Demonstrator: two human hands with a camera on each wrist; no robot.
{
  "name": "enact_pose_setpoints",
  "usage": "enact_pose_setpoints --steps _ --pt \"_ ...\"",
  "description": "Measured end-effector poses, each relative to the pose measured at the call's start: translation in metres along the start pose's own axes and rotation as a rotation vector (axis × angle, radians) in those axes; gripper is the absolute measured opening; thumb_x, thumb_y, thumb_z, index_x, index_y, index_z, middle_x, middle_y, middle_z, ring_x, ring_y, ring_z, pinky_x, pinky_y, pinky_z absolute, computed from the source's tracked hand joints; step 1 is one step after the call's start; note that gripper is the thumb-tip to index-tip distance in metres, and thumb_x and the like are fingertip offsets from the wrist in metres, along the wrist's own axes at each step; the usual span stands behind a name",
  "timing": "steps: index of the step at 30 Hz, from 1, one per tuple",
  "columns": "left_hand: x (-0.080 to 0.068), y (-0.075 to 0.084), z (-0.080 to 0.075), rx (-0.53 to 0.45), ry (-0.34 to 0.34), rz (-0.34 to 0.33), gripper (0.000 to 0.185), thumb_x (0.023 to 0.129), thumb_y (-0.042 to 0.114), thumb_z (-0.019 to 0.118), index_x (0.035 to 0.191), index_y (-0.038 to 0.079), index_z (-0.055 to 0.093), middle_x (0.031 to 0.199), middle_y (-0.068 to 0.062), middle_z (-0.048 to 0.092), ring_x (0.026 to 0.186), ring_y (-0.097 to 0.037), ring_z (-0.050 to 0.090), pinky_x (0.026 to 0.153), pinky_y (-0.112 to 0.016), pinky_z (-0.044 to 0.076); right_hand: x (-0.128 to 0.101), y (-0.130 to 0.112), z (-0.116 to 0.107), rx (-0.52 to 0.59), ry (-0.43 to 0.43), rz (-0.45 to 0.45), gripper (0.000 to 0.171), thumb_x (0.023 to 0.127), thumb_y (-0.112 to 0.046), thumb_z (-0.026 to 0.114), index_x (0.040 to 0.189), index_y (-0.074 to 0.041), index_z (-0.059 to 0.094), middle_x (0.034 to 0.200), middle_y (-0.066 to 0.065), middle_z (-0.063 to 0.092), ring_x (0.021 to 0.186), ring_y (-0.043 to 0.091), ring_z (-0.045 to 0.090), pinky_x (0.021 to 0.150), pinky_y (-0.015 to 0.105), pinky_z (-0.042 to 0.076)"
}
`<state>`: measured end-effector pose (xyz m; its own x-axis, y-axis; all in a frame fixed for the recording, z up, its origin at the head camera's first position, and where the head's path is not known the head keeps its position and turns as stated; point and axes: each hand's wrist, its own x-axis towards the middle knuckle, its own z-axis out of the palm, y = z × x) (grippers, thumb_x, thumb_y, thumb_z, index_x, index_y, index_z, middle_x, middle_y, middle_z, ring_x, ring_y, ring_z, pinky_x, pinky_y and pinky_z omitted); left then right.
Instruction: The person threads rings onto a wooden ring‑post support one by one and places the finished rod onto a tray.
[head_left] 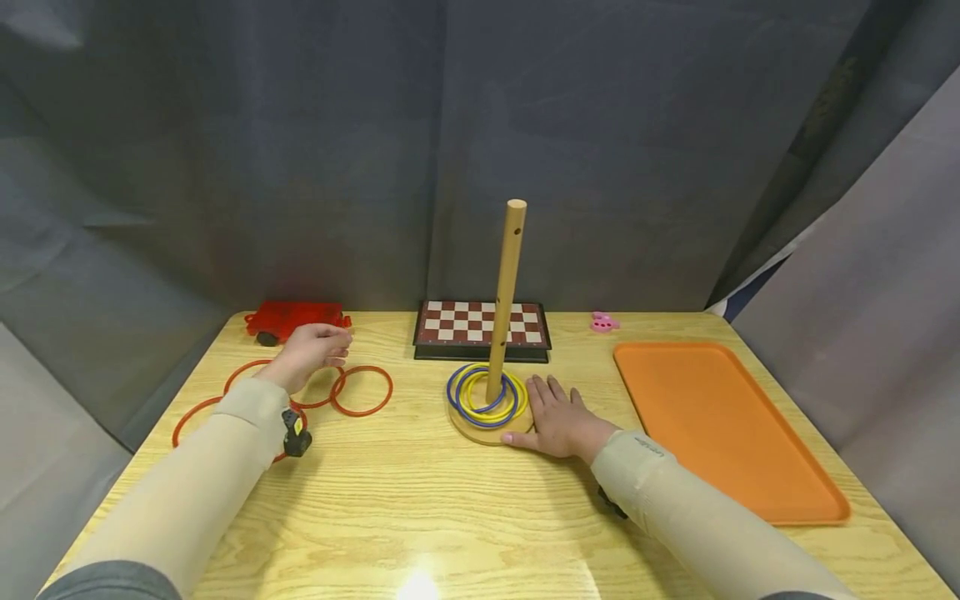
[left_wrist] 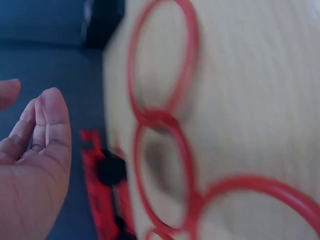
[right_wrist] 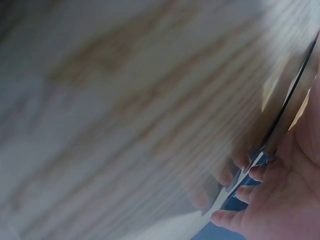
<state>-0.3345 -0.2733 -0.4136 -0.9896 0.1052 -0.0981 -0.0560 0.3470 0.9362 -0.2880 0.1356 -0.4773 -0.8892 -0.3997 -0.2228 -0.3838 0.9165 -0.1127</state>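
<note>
The head view looks forward and down from above the near edge of the table (head_left: 420, 508), taking in its whole top with a grey curtain (head_left: 300, 150) filling the upper half of the frame; both arms reach in from the bottom corners. The left wrist view sits very close above the table, blurred, with the left hand (left_wrist: 30, 165) in the lower left and the red rings (left_wrist: 160, 165) across the middle; these same red rings (head_left: 360, 390) lie at the left centre of the head view. The right wrist view is tilted, nearly grazing the wood grain, with the right hand (right_wrist: 280, 200) in its lower right corner.
</note>
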Motion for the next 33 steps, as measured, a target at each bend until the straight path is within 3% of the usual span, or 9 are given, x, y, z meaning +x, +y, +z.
enact_pose_setpoints --steps 5,8,15,23,27,29,33 --pt "0.000 -0.029 -0.010 0.041 -0.008 -0.045 0.050 0.108 0.014 0.055 0.143 -0.019 0.043 0.140 -0.034 0.051 0.120 -0.038 0.061 0.101 -0.040 0.053 0.000 0.001 0.000 -0.004 -0.004 0.002 0.110 0.096 -0.077 0.045 0.162 0.005 0.013 0.168 0.026 0.014 0.153 0.046 0.013 0.118 0.068 0.019" --pt "0.000 -0.040 -0.013 0.065 -0.018 -0.068 0.052 0.108 0.013 0.053 0.145 -0.020 0.040 0.142 -0.035 0.049 0.124 -0.041 0.058 0.099 -0.039 0.054 0.000 0.001 0.000 0.003 -0.005 0.001 0.111 0.096 -0.077 0.045 0.162 0.006 0.013 0.168 0.026 0.014 0.153 0.046 0.012 0.118 0.068 0.019" --pt "0.000 -0.053 -0.015 0.148 -0.031 -0.116 0.043 0.104 0.010 0.059 0.135 -0.017 0.050 0.126 -0.026 0.059 0.107 -0.028 0.064 0.091 -0.035 0.057 0.000 0.002 0.002 0.004 -0.003 -0.005 0.112 0.095 -0.078 0.046 0.162 0.006 0.013 0.167 0.026 0.015 0.153 0.046 0.013 0.118 0.068 0.019" --pt "0.004 -0.052 -0.008 0.316 0.017 -0.075 0.023 0.093 0.010 0.072 0.107 -0.006 0.063 0.093 -0.010 0.063 0.076 -0.018 0.058 0.068 -0.029 0.051 -0.001 0.003 -0.001 0.008 0.000 -0.006 0.111 0.096 -0.077 0.047 0.162 0.007 0.013 0.167 0.027 0.015 0.153 0.046 0.013 0.118 0.068 0.019" --pt "0.005 -0.053 -0.004 0.419 0.032 -0.034 0.013 0.091 0.006 0.073 0.094 -0.002 0.063 0.084 -0.007 0.062 0.071 -0.019 0.052 0.062 -0.029 0.046 0.000 0.003 0.000 0.014 0.004 -0.005 0.111 0.095 -0.076 0.047 0.162 0.006 0.014 0.167 0.026 0.016 0.153 0.046 0.013 0.118 0.068 0.019" --pt "0.005 -0.054 -0.003 0.417 0.025 -0.028 0.010 0.092 0.004 0.071 0.092 -0.001 0.063 0.084 -0.008 0.062 0.071 -0.019 0.053 0.062 -0.029 0.047 0.000 0.003 0.001 0.016 0.004 -0.006 0.111 0.095 -0.076 0.048 0.161 0.006 0.015 0.167 0.027 0.016 0.153 0.047 0.014 0.118 0.069 0.019" --pt "0.002 -0.053 -0.004 0.304 -0.005 -0.031 0.012 0.096 0.002 0.067 0.102 -0.009 0.065 0.092 -0.011 0.065 0.074 -0.017 0.060 0.066 -0.028 0.055 0.001 0.003 0.002 0.013 0.001 -0.004 0.112 0.095 -0.077 0.047 0.162 0.006 0.013 0.167 0.026 0.015 0.153 0.046 0.013 0.118 0.068 0.019"
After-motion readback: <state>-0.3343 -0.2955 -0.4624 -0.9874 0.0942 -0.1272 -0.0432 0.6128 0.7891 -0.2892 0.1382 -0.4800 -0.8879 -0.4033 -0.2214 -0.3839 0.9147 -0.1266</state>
